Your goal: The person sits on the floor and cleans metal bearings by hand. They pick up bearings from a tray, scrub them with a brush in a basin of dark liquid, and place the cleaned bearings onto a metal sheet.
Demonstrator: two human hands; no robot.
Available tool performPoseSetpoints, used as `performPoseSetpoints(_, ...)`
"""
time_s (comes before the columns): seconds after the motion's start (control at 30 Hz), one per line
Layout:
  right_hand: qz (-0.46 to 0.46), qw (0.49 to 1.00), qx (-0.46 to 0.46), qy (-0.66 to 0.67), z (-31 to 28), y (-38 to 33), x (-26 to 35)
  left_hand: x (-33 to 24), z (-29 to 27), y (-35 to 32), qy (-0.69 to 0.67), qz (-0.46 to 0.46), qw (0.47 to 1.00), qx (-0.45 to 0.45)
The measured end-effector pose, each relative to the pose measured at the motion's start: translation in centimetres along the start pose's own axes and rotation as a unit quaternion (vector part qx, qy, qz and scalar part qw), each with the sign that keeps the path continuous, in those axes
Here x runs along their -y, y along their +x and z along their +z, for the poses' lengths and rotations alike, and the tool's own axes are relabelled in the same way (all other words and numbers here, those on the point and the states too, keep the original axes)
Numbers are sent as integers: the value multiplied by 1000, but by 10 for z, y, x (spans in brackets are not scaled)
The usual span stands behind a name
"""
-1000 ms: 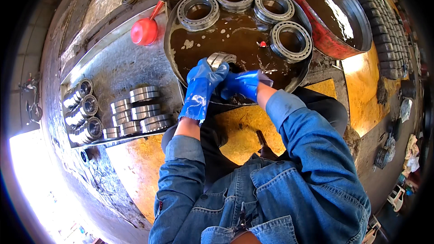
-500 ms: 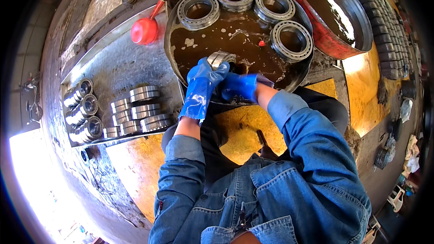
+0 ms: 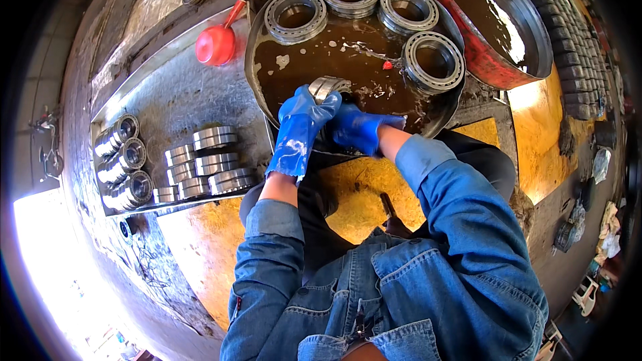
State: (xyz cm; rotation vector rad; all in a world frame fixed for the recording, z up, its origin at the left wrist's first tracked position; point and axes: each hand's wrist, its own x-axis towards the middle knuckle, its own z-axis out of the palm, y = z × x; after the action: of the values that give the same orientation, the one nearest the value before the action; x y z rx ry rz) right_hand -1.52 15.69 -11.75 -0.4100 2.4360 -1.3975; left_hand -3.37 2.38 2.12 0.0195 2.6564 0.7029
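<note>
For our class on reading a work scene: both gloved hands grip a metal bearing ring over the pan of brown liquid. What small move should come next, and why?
Probably turn the bearing ring a little between the left hand and right hand. It sits half out of the brown liquid in the round pan, so only part looks wetted.

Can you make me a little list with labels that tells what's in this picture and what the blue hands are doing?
place: a grimy workshop floor, seen from above
left hand: in a blue glove, gripping a metal bearing ring
right hand: in a blue glove, beside the left one, at the same ring
ring: tilted at the near edge of the round pan
pan: holds brown liquid and four big bearing rings at its far side
left side: metal tray with stacked clean bearings
also there: red scoop, red basin of brown liquid
</note>
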Motion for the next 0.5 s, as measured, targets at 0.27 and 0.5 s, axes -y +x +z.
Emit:
performPoseSetpoints(0.27,133,951,126,248,-36,-22,26,-3,-8,-6,-20,-11,1000,-2)
performPoseSetpoints(0.5,-8,1000,14,7,-14,-16,11,-6,-6,-2,5,-23,1000,8)
